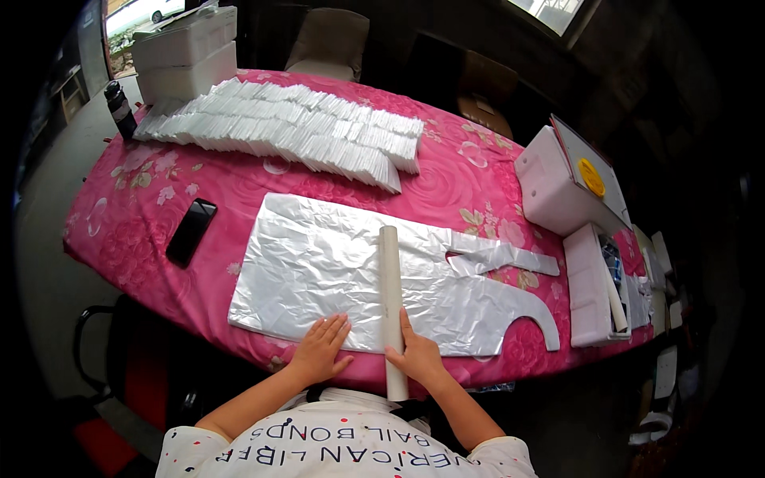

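Note:
A shiny white plastic sheet lies flat and wrinkled on the table, with curved cut-outs and strap-like ends at its right. Across it, pointing away from me, rests a long beige-grey tube; its near end sticks out past the table edge. My right hand holds the tube near that end, thumb on top and fingers along its right side. On the sheet's near edge, left of the tube, my left hand lies flat with its fingers stretched out, holding nothing.
The table has a pink flowered cloth. Rows of folded white packets lie at the back, near white foam boxes and a dark bottle. A phone lies left. Foam boxes stand right, one holding a yellow ring.

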Available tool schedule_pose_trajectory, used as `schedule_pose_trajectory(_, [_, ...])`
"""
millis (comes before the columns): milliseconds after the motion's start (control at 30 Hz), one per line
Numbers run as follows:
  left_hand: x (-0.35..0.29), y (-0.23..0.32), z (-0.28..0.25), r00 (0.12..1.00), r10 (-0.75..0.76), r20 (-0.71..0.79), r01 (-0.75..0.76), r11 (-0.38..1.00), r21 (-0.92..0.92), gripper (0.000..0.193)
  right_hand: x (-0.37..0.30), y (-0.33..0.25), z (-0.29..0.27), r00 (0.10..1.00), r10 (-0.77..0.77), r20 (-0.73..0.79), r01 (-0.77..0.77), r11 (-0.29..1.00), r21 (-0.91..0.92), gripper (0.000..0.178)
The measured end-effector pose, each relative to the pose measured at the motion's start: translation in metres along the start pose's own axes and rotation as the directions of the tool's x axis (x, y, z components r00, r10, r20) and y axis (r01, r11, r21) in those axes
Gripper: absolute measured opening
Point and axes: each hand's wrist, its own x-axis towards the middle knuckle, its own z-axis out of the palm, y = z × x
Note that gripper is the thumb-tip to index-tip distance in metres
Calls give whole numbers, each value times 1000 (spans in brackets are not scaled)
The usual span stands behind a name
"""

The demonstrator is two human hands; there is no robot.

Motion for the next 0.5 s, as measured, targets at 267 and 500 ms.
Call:
schedule_pose_trajectory(267, [1, 2, -2, 1000, -25, -5, 25, 998, 53, 65, -7, 100, -38, 981, 92, -169, -115, 984, -134, 89])
schedule_pose_trajectory(500, [4, 5, 2, 999, 2, -35, 1, 997, 73, 66, -35, 235, -108, 784, 433, -445, -525, 845, -103, 83])
